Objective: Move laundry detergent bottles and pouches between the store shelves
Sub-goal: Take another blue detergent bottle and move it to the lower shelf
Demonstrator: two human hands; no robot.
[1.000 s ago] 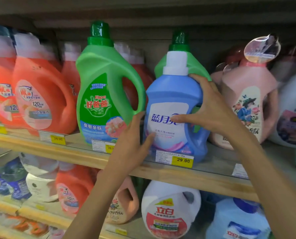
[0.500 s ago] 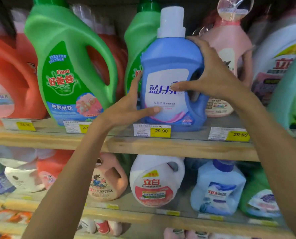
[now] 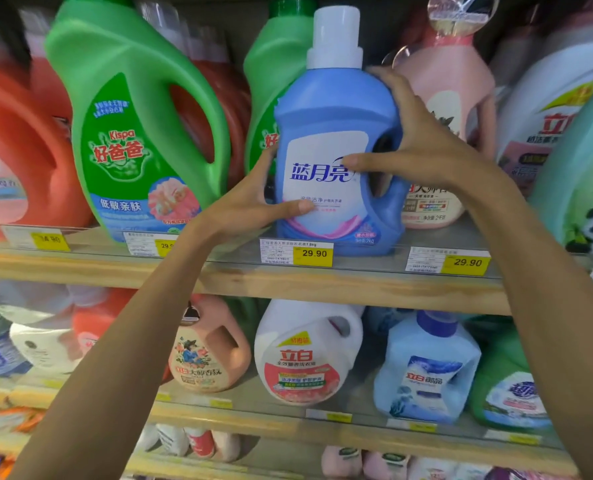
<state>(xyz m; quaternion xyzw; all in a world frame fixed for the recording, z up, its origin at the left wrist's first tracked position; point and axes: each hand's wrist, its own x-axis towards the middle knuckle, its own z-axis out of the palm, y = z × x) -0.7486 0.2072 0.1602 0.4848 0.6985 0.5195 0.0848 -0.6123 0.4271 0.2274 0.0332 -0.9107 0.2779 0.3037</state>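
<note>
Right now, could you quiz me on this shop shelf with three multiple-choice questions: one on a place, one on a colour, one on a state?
1. Where is the white bottle with the red label?
A. In the person's hands
B. On the lower shelf, below the blue bottle
C. Lying on the floor

2. What colour is the blue bottle's cap?
A. Green
B. Pink
C. White

3. How is the blue bottle held?
A. The left hand and the right hand both grip it
B. Only one hand touches it
C. No hand touches it

Answers:
1 B: it stands one shelf down, under the blue bottle.
2 C: the tall cap is plainly white.
3 A: the left thumb lies across the label, and the right fingers curl over the bottle's shoulder.
</note>
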